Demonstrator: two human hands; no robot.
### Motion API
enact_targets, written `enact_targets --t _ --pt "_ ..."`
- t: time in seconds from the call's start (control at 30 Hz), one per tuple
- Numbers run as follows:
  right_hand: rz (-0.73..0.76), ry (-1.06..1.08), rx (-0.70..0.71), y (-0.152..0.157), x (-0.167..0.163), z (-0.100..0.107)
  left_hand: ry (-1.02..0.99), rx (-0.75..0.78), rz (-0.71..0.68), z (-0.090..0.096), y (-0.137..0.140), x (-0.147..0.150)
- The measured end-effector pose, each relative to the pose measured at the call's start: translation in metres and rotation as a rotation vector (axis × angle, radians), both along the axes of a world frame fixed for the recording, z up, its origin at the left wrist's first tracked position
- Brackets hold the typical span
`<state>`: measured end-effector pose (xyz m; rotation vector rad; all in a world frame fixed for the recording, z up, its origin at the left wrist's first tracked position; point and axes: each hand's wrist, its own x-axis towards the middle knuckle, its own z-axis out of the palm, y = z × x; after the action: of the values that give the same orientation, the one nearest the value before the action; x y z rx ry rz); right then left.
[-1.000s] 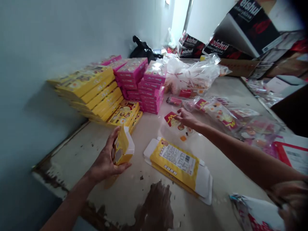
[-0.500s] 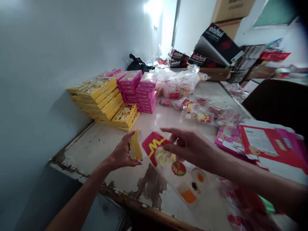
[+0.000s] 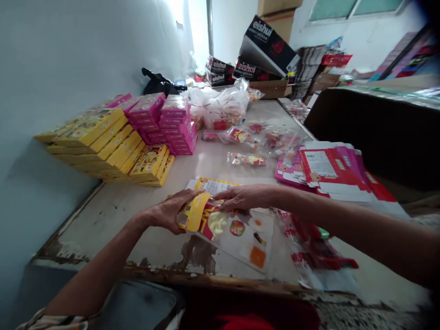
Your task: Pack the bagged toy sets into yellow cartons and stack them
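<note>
My left hand (image 3: 171, 212) is closed round a small yellow cardboard box (image 3: 189, 215) just above the table. My right hand (image 3: 245, 198) grips a clear flat packet (image 3: 237, 243) by its upper edge; it has a red end with a yellow M and small toy-like food pieces. The packet's red end meets the open end of the box; whether it is inside, I cannot tell. Behind the hands lies a yellow-edged printed card piece (image 3: 215, 185), partly hidden.
Stacked yellow boxes (image 3: 103, 142) and pink boxes (image 3: 177, 123) stand left against the wall. Several clear packets (image 3: 247, 159) lie beyond my hands. On the right are flat pink and red cartons (image 3: 326, 167), red bags (image 3: 316, 247) and a large dark open box (image 3: 371, 137).
The box and the packet have come together; before, a gap lay between them. My right hand has moved left with the packet. The view has turned somewhat to the right.
</note>
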<state>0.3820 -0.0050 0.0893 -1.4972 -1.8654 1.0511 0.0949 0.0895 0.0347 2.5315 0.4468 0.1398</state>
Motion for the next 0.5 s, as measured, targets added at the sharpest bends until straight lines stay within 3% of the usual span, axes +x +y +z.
enact_targets --t 0.1,0.27,0.37,0.5 --pt "-0.089 -0.003 0.033 0.005 0.001 -0.01 0.072 0.152 0.011 0.006 -0.014 0.015" --pt "-0.101 -0.076 -0.024 0.009 0.03 -0.006 0.064 0.316 0.207 0.0 -0.035 0.024" --pt "-0.129 -0.04 -0.122 -0.015 0.067 0.0 0.023 0.302 0.293 -0.011 -0.034 0.018" --pt "-0.368 0.308 -0.267 -0.068 0.078 -0.011 -0.011 0.229 0.336 -0.016 -0.03 0.017"
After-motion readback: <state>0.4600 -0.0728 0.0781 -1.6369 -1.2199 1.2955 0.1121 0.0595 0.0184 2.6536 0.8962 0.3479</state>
